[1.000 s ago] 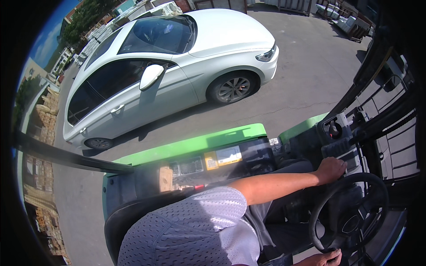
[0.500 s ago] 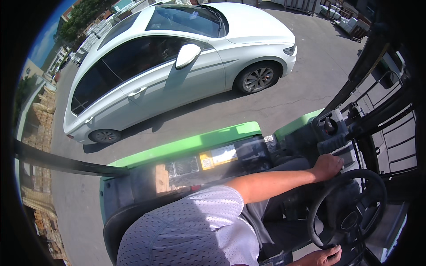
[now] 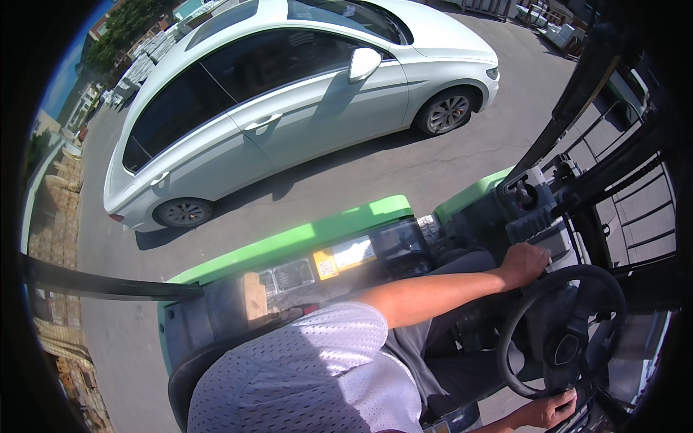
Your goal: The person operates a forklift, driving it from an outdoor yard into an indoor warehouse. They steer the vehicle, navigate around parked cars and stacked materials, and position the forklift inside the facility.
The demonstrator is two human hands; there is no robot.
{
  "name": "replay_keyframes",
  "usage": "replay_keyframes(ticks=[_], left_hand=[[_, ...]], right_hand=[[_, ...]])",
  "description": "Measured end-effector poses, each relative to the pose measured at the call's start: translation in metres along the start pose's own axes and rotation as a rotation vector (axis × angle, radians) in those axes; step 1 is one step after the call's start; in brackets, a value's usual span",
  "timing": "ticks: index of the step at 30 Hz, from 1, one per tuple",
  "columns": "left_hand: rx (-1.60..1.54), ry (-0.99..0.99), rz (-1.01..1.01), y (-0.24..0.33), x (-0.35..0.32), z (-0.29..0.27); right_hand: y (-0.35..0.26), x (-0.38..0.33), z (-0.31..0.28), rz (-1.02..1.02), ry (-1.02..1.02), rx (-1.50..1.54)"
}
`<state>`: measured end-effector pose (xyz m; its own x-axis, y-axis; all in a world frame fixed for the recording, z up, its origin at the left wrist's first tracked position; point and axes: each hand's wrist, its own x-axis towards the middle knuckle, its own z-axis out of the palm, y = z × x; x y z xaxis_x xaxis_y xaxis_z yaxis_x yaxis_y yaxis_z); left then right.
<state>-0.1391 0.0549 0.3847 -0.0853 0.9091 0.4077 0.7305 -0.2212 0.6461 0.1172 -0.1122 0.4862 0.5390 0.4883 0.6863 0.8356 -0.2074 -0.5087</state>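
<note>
My left arm stretches across to the dark dashboard, where my left hand (image 3: pixel 525 265) rests just beyond the far left side of the black steering wheel (image 3: pixel 567 349). Its fingers are curled closed, and whatever lies under them is hidden. At the near, lower edge of the wheel is my right hand (image 3: pixel 550 410). Thumb and fingers there come together around a small dark part that I cannot make out. A dark-trousered leg (image 3: pixel 462 368) shows between my arms, below the wheel.
A white car (image 3: pixel 317 119) stands close alongside on the left. Between us runs the vehicle's green side panel (image 3: pixel 310 234), with a wood piece (image 3: pixel 254 296) on the black cover beside the seat. Dark posts (image 3: pixel 115 289) and a metal rack (image 3: pixel 639 216) frame the cab.
The white car has shifted right and upward in view, and looks larger. My right hand has slid right along the wheel's lower edge. My left hand stays by the dashboard.
</note>
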Motion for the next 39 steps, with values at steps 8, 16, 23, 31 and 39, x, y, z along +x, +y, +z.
replay_keyframes(ticks=[8,16,23,31,39], left_hand=[[-0.025,0.001,-0.021,0.002,0.016,0.003],[-0.169,-0.051,-0.128,0.022,0.036,0.01],[-0.146,-0.033,-0.103,0.026,0.017,-0.028],[-0.213,0.038,-0.2,0.035,-0.03,-0.062],[-0.086,0.135,-0.081,0.009,-0.033,-0.063]], right_hand=[[-0.006,0.081,0.055,0.008,-0.005,0.074],[-0.008,0.113,0.069,0.02,0.025,0.103],[-0.014,0.112,0.038,-0.043,0.028,0.071],[-0.016,0.087,0.008,-0.133,-0.014,0.087],[-0.069,0.098,0.03,-0.262,-0.073,0.147]])
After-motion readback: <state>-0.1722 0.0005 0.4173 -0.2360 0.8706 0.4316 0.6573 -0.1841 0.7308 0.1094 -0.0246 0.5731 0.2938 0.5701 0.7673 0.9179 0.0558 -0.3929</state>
